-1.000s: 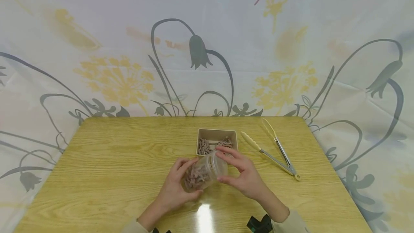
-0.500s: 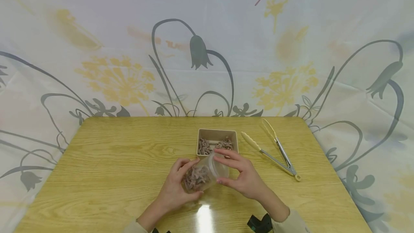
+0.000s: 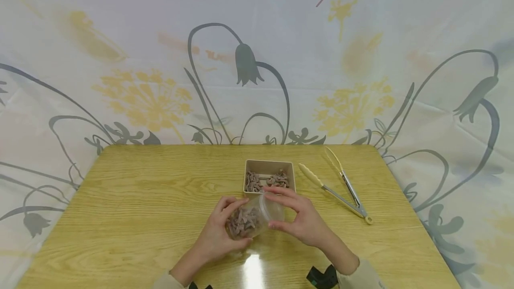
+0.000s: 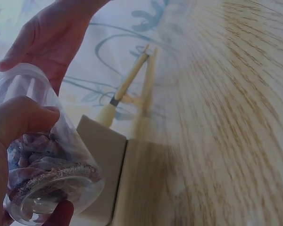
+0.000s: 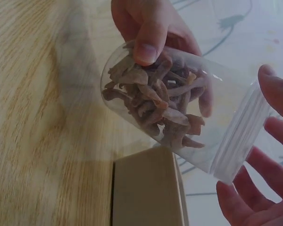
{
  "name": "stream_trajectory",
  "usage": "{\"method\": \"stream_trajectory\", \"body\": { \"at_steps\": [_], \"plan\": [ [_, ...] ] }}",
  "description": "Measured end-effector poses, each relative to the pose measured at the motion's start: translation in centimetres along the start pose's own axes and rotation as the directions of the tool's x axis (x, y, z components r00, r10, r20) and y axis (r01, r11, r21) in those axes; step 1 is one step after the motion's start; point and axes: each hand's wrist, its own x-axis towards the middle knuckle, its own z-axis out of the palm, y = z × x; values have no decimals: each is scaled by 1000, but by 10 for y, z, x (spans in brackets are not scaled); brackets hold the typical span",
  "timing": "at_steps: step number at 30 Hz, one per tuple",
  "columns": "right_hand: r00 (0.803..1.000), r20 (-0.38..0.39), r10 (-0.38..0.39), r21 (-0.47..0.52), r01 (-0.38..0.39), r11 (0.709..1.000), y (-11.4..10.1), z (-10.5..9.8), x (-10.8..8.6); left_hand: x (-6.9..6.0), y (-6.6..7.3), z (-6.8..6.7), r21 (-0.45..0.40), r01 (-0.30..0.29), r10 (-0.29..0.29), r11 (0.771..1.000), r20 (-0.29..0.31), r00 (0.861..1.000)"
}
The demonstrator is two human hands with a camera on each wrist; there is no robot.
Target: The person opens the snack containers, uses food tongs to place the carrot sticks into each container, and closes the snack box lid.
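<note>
A clear plastic jar point(image 3: 257, 229) tilts above the table, its capped end up and to the right. Brownish-grey dried strips point(image 5: 155, 103) lie in its lower part. My left hand point(image 3: 217, 233) grips the jar's body, thumb on the near side and fingers on the far side. Around the clear, ridged screw lid point(image 5: 240, 136) curl the thumb and fingers of my right hand point(image 3: 303, 217). The lid sits on the jar's mouth. Just beyond the hands, a beige rectangular box point(image 3: 269, 163) holds more of the same strips.
Tongs point(image 3: 341, 195) with cream tips lie spread apart to the right of the box. All of this is on a wood-grain table point(image 3: 140, 208). A flower-printed cloth point(image 3: 160, 35) hangs behind and beside the table.
The right hand's fingers have shifted slightly left and toward me around the lid. The left hand keeps its grip, and the jar stays in nearly the same place.
</note>
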Motion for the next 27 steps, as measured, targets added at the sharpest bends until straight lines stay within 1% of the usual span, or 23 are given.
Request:
{"method": "stream_trajectory", "body": {
  "at_steps": [6, 9, 11, 13, 14, 16, 18, 20, 22, 23, 25, 27],
  "plan": [
    [993, -78, 93, -3, -93, 996, -2, 3, 0, 2, 4, 1, 68, -30, 32, 997, -29, 999],
    [987, -93, 132, -22, -135, 991, -4, 4, 1, 3, 4, 2, 60, -29, 31, 998, -29, 999],
    [986, -83, 145, -44, -149, 988, -5, 3, 2, 3, 3, 3, 44, -16, 17, 999, -25, 1000],
    [985, -53, 163, -49, -165, 985, -6, 2, 2, 3, 3, 3, 21, 0, 0, 1000, -23, 1000],
    [985, -32, 170, -42, -171, 984, -6, 0, 3, 3, 3, 2, 9, 6, -6, 1000, -22, 1000],
    [983, 23, 182, 21, -183, 983, -6, -3, 3, 4, 2, 2, -14, 9, -9, 1000, -22, 1000],
    [983, 75, 167, 114, -175, 978, -6, -8, 3, 5, 2, 1, -38, 4, -5, 999, -20, 1000],
    [987, 119, 106, 216, -130, 968, -4, -14, 3, 6, 2, 0, -58, -6, 5, 998, -15, 1000],
    [987, 156, 35, 303, -81, 950, -3, -19, 5, 7, 3, -1, -74, -12, 12, 997, -5, 1000],
    [985, 172, -3, 331, -55, 942, -3, -20, 6, 7, 3, -1, -80, -12, 12, 997, 2, 1000],
    [978, 203, -55, 368, -24, 929, -2, -23, 7, 8, 4, -2, -90, -10, 12, 996, 17, 1000],
    [971, 227, -73, 380, -19, 925, -2, -25, 7, 8, 5, -2, -97, -9, 12, 995, 29, 1000]
  ]
}}
